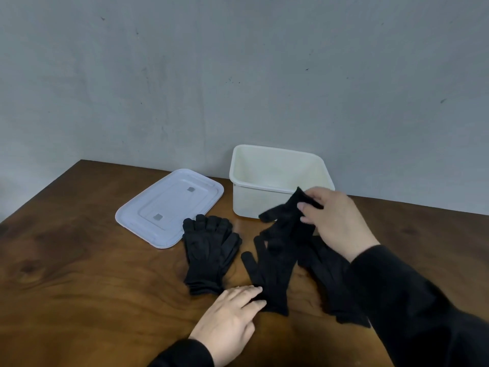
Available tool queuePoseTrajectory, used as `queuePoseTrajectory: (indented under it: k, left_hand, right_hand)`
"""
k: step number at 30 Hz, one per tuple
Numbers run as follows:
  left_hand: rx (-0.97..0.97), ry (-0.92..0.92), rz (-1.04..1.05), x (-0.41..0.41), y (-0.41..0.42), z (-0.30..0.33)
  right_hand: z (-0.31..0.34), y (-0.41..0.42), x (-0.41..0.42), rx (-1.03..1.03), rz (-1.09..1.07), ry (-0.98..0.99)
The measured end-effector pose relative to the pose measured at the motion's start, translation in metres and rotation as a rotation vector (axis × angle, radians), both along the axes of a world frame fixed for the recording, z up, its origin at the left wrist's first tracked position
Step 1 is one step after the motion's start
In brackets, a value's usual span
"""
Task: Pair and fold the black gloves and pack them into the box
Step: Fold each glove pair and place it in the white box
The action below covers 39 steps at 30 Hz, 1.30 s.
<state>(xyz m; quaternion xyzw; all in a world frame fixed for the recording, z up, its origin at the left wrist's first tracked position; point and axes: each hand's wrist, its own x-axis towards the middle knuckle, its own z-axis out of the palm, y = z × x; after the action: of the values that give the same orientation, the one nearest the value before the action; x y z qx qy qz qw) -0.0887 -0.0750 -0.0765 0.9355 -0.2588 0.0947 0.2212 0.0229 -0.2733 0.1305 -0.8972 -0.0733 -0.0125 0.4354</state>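
Right hand is pinching a black glove just in front of the open white box. Left hand, fingers flat, is pressing another glove's cuff on the worktop. Stacked gloves are lying left of the box, beside the lid.

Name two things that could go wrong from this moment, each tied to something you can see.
1. The right hand pinches a glove just by its cuff; it may slip or drag up loose gloves beneath.
2. All gloves are black and overlapping, so a mismatched pair seems possible, even with the left hand pinning one.
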Motion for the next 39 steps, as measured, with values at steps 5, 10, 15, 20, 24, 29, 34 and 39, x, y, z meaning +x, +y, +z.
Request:
queuePoseTrajectory:
  k: [5, 10, 15, 20, 24, 29, 34, 39]
  left_hand:
    - [0.021, -0.025, 0.018, -0.002, 0.001, 0.001]
    - [0.053, -0.076, -0.011, -0.002, 0.000, -0.002]
    - [0.073, -0.085, 0.014, -0.002, -0.001, -0.001]
    - [0.036, -0.033, 0.016, -0.004, -0.002, 0.003]
    - [-0.150, 0.057, 0.145, -0.005, -0.001, 0.008]
    - [0.104, -0.046, 0.005, 0.010, -0.003, -0.002]
    - [0.162, 0.040, 0.012, 0.014, -0.007, -0.003]
    - [0.137, 0.070, 0.062, 0.009, -0.009, 0.005]
  right_hand:
    - [-0.031, 0.005, -0.020, -0.062, 0.044, -0.257]
    - [-0.160, -0.001, -0.068, -0.295, 0.232, -0.202]
    - [-0.221, -0.004, -0.087, -0.341, 0.278, -0.250]
    - [-0.214, -0.004, -0.088, -0.367, 0.305, -0.242]
    - [-0.205, -0.014, -0.095, -0.278, 0.175, -0.254]
    - [-0.210, -0.033, -0.096, -0.411, 0.261, -0.188]
    - [-0.206, -0.027, -0.090, -0.502, 0.253, -0.241]
    - [-0.205, -0.014, -0.079, -0.576, 0.166, -0.302]
